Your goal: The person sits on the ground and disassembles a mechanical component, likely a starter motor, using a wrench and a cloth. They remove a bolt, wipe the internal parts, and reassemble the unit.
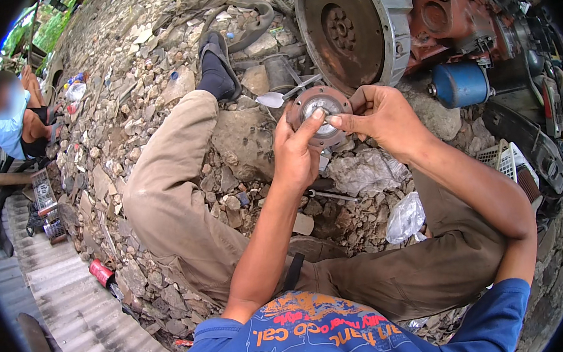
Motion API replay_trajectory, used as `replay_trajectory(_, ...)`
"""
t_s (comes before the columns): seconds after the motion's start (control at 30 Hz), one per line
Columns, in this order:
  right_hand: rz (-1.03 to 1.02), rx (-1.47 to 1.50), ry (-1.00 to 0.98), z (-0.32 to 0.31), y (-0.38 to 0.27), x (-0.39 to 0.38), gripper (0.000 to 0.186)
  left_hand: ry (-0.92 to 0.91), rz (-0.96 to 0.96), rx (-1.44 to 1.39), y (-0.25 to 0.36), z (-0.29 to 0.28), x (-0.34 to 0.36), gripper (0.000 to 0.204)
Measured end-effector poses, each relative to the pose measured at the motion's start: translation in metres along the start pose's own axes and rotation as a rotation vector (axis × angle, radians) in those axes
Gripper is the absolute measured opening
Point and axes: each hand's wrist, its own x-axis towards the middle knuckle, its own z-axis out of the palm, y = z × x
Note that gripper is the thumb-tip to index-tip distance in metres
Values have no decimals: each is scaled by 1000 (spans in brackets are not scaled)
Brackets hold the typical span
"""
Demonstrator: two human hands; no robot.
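Note:
Between my knees, in front of the engine, I hold a round metal flange with bolt holes round its brown rim and a shiny hub in the middle. My left hand is closed round its left side, thumb lying across the face. From the right, my right hand grips it with curled fingers, its thumb tip pressed at the hub near my left thumb. Whether a small part sits under the thumbs is hidden. Just beyond the flange lie a white spoon-shaped piece and a grey metal cylinder.
A red engine block with a large flywheel stands far right, a blue filter beside it. A wrench and plastic bags lie on rubble. Corrugated sheet borders the left; another person sits far left.

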Motion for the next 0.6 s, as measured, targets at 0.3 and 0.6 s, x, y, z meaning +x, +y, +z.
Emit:
replay_trajectory(0.3, 15, -14, -11, -3, 0, 1, 35, -20, -5, -39, 0, 1, 1, 36)
replay_trajectory(0.6, -10, 203, -70, -3, 0, 2, 36, 23, 22, -59, 2, -4, 5, 37)
